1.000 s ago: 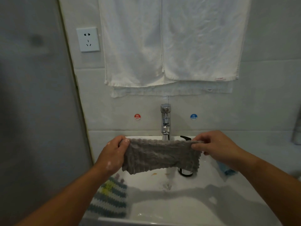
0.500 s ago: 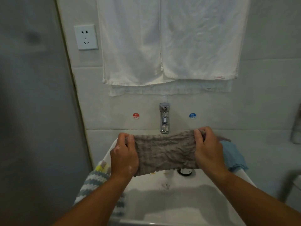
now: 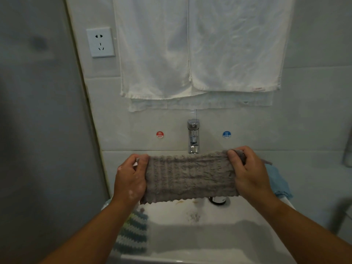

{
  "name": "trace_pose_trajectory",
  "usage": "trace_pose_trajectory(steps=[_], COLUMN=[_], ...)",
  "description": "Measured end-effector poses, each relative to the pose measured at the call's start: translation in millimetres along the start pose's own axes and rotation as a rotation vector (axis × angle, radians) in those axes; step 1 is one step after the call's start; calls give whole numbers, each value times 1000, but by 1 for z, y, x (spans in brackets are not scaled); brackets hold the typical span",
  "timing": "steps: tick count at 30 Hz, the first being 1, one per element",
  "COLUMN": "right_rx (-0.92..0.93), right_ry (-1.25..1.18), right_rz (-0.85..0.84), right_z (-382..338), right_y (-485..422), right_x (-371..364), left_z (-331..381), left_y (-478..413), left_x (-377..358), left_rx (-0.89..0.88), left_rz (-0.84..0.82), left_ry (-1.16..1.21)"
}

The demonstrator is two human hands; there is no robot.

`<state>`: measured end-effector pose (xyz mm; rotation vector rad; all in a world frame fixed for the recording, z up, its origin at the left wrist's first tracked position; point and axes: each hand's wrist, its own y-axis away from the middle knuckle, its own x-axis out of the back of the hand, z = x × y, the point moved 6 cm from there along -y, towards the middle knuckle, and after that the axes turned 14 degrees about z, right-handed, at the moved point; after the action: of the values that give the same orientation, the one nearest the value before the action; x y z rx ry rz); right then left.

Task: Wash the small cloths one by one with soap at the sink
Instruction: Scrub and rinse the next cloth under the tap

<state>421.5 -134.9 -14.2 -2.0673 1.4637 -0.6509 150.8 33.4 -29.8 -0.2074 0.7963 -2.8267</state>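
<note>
A small grey ribbed cloth [image 3: 190,178] is stretched flat in the air above the white sink [image 3: 219,235], just below the chrome tap [image 3: 193,138]. My left hand [image 3: 131,180] grips its left end and my right hand [image 3: 249,174] grips its right end. A striped blue, white and yellow knitted cloth [image 3: 133,233] hangs over the sink's left rim. A light blue cloth [image 3: 278,181] lies on the right rim, partly hidden behind my right hand. No water runs from the tap.
White towels [image 3: 200,48] hang on the tiled wall above the tap. A wall socket [image 3: 100,42] sits to the upper left. Red hot [image 3: 160,134] and blue cold [image 3: 226,134] stickers flank the tap. A dark drain plug [image 3: 219,201] shows in the basin.
Both hands turned from pinching the cloth's top corners to gripping its ends, and the cloth is held flatter and tauter. The view has moved closer to the sink.
</note>
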Motion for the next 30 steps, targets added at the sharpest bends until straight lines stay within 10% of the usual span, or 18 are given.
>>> trace_pose_trajectory(steps=[30], right_rx=[-90], right_ry=[87], right_rz=[-320], right_z=[-20], right_y=[56], right_x=[-56], left_z=[13], left_y=[74], left_x=[-58], left_rx=[226], left_rz=[-323], left_ry=[187])
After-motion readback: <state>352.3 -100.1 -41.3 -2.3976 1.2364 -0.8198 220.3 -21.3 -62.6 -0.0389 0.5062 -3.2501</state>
